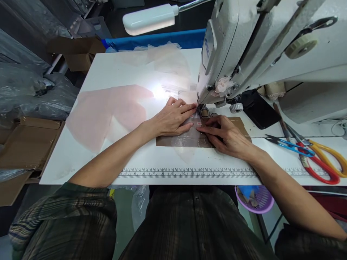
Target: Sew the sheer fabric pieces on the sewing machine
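Note:
My left hand lies flat with its fingers spread on a piece of sheer fabric, its fingertips close to the presser foot of the sewing machine. To the right of the foot, my right hand has its fingers curled together, pinching the near edge of this fabric. Beneath both hands is a brown bed plate, partly covered by the fabric. Small pale marks show on the fabric between my hands. The needle itself is too small to make out.
Pale pink sheer pieces lie left on the white table. A lamp hangs above. Right are a black phone, blue thread snips and scissors. A ruler strip runs along the front edge; a purple basket stands below.

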Available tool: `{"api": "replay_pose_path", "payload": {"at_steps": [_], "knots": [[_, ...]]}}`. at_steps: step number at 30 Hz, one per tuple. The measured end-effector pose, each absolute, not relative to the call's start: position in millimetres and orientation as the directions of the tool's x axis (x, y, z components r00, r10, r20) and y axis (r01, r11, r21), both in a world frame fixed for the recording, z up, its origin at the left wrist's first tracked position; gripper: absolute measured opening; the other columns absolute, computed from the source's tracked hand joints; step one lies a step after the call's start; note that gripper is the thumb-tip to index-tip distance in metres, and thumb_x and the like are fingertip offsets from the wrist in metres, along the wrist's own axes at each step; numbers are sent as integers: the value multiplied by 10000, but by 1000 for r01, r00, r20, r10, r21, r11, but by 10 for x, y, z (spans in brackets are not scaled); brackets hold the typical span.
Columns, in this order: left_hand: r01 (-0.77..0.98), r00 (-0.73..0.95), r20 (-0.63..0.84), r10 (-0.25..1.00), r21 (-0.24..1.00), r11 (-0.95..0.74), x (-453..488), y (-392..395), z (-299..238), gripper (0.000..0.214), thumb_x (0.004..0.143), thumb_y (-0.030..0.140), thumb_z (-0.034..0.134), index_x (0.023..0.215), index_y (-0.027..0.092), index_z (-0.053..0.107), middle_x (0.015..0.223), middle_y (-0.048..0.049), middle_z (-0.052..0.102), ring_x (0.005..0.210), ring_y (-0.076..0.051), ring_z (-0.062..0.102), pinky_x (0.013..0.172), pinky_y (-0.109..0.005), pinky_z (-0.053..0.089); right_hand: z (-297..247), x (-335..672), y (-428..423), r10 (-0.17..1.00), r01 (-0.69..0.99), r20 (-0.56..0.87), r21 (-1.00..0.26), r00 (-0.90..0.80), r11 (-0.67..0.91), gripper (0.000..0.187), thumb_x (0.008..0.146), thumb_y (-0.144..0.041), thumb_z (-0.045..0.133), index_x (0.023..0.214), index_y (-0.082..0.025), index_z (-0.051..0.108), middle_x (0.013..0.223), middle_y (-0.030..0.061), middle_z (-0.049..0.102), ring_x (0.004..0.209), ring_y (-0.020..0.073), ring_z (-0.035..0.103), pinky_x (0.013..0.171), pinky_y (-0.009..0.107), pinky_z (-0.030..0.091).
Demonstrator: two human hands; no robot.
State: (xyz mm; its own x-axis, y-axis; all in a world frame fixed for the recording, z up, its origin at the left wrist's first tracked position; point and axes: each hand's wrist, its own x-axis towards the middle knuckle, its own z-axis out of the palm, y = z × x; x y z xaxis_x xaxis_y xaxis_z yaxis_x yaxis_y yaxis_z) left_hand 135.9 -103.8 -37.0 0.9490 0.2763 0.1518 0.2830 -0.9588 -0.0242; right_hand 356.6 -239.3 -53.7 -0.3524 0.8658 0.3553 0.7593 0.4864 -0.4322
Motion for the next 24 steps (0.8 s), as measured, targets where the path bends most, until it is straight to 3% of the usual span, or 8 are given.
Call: {"api": "replay_pose_path", "payload": {"at_steps": [9,24], "knots": [[261,952,181,248,-51,-964,1382,-1050,-364,487,1007,364,407,1403,118,549,1471,-161,557,1121,-347,534,919,-514,344,-527,3554,-2409,885,763,331,-459,-328,455,382,950,-182,526,1258,-292,723,1145,129,584,1106,279,579,974,513,527],[261,955,170,242,-104,-960,1376,-1054,-358,530,1006,389,404,1418,81,537,1467,-186,553,1093,-363,537,887,-516,344,-551,3551,-2399,876,760,353,-451,-329,468,370,931,-159,541,1228,-258,739,1134,136,587,1100,280,578,962,496,533]]}}
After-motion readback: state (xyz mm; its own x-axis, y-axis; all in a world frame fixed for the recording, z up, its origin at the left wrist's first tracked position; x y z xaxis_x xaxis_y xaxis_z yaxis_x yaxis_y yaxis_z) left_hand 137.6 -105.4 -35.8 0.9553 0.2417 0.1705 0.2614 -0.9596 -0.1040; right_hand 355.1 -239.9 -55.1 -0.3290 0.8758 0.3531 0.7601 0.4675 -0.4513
